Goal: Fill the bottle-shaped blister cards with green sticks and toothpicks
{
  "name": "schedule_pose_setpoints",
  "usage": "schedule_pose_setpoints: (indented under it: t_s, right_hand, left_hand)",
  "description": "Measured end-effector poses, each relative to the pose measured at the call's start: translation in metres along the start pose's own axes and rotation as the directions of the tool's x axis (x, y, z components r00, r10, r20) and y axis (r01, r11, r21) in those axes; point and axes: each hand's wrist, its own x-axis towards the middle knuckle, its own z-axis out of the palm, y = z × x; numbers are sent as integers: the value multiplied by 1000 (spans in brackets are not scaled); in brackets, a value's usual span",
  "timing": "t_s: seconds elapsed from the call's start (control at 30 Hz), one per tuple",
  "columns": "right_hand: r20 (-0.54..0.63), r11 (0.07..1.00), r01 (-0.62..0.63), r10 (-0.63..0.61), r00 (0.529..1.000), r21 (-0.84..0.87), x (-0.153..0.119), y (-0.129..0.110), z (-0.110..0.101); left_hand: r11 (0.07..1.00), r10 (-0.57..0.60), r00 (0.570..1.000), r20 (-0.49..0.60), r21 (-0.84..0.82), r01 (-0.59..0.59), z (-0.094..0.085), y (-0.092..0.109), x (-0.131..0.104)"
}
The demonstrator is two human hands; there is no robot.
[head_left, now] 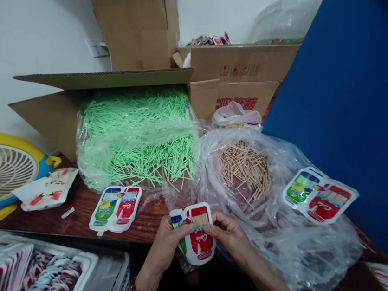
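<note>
A small printed plastic packet (202, 247), part red with "Cola" on it and part green, is held between both hands near the table's front edge. Brown sticks show through its window. My left hand (168, 244) grips its left side, the thumb lying across the front. On the right edge, my right hand (230, 234) pinches the packet with thumb and fingers. Nearest to the right hand is a clear bag of brown sticks (244, 172). Beyond the hands lies a heap of green sticks (141, 142) in clear plastic. A similar packet (116, 209) rests to the left.
Another packet (320, 195) with sticks in it lies at right, beside a blue panel (336, 101). An open cardboard box (102, 76) surrounds the green sticks. At left stand a yellow fan (3, 167) and, lower down, a white crate (89, 274) full of packets.
</note>
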Motion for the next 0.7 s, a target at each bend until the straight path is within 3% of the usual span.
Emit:
schedule_pose_setpoints:
  t_s: [0.27,0.4,0.5,0.6,0.7]
  right_hand:
    - [-21,1000,-6,6,1000,14,1,-2,1]
    - [11,999,40,-40,999,-35,1,-2,-2]
    - [-27,979,160,-165,986,-127,0,-11,-4]
    - [-28,877,311,-344,938,-366,-2,-27,-2]
    - [211,698,478,-438,874,-532,-4,-43,-1]
  left_hand:
    - [994,-51,998,-28,-102,48,0,-4,3]
    - [998,53,998,-20,40,-52,-1,-4,2]
    - [961,161,987,26,224,-162,2,3,-1]
    - [890,230,969,93,383,-248,6,12,-5]
    - [807,326,941,95,490,-329,10,17,-7]
